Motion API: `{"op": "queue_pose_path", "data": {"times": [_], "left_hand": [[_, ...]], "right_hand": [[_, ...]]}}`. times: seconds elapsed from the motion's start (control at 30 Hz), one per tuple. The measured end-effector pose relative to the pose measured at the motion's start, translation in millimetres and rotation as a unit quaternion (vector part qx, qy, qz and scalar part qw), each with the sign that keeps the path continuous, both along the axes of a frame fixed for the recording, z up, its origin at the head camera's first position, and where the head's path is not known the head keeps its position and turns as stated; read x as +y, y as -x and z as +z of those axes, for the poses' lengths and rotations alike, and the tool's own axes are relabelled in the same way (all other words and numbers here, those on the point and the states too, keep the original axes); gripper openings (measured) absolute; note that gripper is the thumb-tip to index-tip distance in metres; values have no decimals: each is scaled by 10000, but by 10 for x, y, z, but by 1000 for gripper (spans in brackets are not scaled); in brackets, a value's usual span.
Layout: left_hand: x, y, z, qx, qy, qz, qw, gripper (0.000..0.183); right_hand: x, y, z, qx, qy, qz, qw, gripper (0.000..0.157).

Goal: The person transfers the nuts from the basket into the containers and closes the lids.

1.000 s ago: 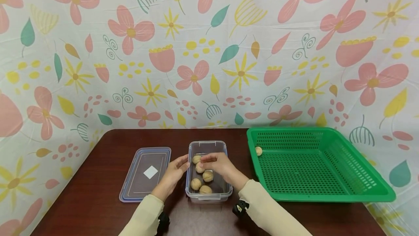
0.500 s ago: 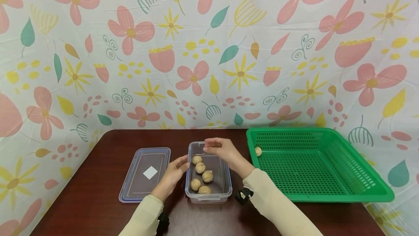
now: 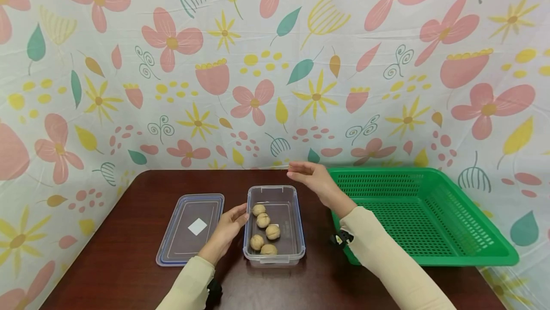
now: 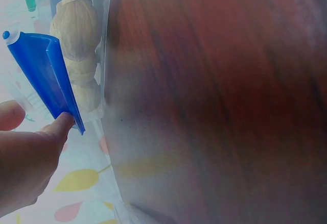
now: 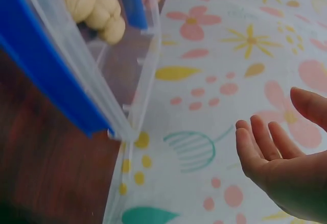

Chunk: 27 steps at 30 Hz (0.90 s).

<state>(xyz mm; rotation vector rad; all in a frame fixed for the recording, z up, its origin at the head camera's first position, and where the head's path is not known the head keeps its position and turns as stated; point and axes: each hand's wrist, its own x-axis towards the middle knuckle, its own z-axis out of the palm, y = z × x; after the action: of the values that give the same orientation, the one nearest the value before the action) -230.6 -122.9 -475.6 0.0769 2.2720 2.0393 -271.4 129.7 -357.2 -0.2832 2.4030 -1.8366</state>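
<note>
A clear plastic container [image 3: 275, 257] with blue side latches stands without its lid on the table. Several walnuts [image 3: 272, 231] lie inside, mostly along its left half. My left hand [image 3: 229, 229] is at the container's left side; in the left wrist view a fingertip touches the lower end of the hanging blue latch [image 4: 48, 73]. Raised between the container and the green basket [image 3: 421, 256], my right hand [image 3: 318, 181] holds nothing. Its fingers [image 5: 263, 140] are spread loosely in the right wrist view, apart from the container.
Left of the container a clear lid [image 3: 180, 238] with a blue rim and a white diamond label lies flat on the dark wooden table [image 3: 107, 252]. A flowered cloth [image 3: 258, 61] hangs behind the table.
My right hand has left the walnuts, rising up and to the right towards the basket. The walnut in the basket's left corner is now hidden behind it. The left hand has stayed put.
</note>
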Motion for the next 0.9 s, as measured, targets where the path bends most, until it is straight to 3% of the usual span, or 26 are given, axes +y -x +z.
{"op": "queue_pose_path", "data": {"times": [0.4,0.7,0.9], "left_hand": [[-2,9,-2,-25,-51,1,10000,44],[-8,23,-4,-60,-52,-9,10000,45],[-8,14,-6,-76,-44,5,10000,45]], "right_hand": [[483,152,28,113,158,-251,9995,54],[847,227,-115,228,264,-474,9983,58],[1053,265,-234,121,-16,-592,9982,60]]}}
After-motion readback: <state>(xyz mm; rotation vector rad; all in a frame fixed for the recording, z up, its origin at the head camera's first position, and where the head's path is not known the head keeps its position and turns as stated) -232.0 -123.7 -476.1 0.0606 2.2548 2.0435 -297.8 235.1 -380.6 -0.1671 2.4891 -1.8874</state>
